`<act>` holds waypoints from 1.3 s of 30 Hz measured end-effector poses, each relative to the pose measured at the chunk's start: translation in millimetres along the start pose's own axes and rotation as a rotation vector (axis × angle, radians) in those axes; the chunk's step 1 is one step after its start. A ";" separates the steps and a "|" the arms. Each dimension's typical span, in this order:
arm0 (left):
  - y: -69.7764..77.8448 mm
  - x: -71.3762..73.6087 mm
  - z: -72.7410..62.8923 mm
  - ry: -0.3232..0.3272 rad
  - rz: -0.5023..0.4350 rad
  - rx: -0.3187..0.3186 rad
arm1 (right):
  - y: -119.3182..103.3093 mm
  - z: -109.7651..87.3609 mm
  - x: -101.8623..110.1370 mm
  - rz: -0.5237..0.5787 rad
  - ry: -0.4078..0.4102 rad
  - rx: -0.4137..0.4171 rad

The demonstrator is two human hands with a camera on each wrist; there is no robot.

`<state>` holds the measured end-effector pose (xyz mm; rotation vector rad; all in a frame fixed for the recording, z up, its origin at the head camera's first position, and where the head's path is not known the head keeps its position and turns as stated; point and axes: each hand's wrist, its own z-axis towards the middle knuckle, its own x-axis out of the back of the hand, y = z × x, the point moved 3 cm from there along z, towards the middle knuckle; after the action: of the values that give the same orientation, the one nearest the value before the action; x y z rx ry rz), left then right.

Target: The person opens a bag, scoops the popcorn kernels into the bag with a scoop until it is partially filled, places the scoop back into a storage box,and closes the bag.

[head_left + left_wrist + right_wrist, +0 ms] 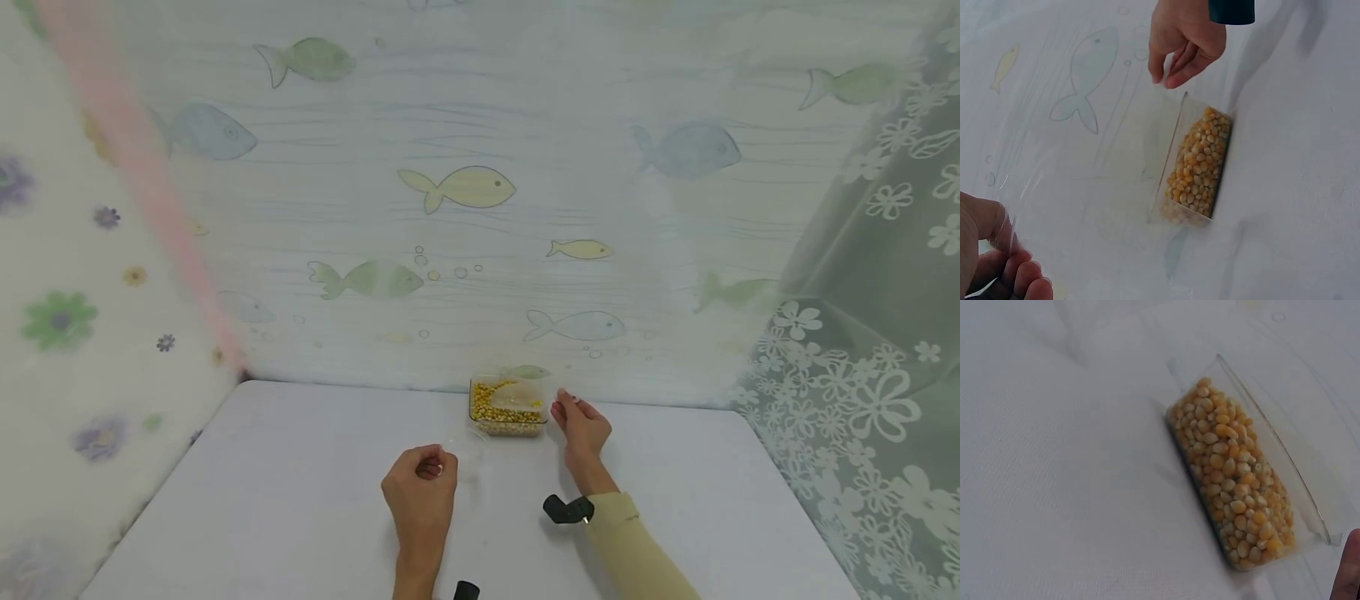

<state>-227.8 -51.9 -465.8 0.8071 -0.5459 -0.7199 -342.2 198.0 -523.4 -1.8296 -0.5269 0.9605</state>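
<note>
A clear rectangular container filled with yellow corn kernels stands at the back of the white table. My left hand, in front and to the left of it, pinches thin clear plastic film between thumb and curled fingers. On the container's right, my right hand has thumb and forefinger pinched together close to the rim. Something thin and pale shows at those fingertips in the left wrist view, seemingly the film's other edge. A whitish sheen covers part of the corn; how far the film spreads is hard to see.
The white tabletop ends at a backdrop printed with fish, just behind the container. Flowered curtains hang at the left and right. A dark wrist camera sits by the right cuff.
</note>
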 end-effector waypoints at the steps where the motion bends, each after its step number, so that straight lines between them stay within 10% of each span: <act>1: 0.0 0.0 -0.1 -0.002 0.000 0.002 | -2.0 -1.1 -0.4 -0.008 0.000 0.012; 21: 2.2 1.2 2.5 0.007 0.000 -0.028 | -63.6 -53.4 -18.9 -0.462 -0.318 0.464; 31: 4.1 0.5 1.2 -0.003 0.000 0.005 | -79.5 -31.8 -17.8 -0.491 -0.333 0.602; 39: 5.9 1.7 0.9 -0.009 0.000 0.026 | -74.1 -16.5 -13.4 -0.518 -0.314 0.496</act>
<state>-225.3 -50.7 -460.3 0.8289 -0.5641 -0.7179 -332.8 211.9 -448.1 -1.0326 -0.8221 0.9137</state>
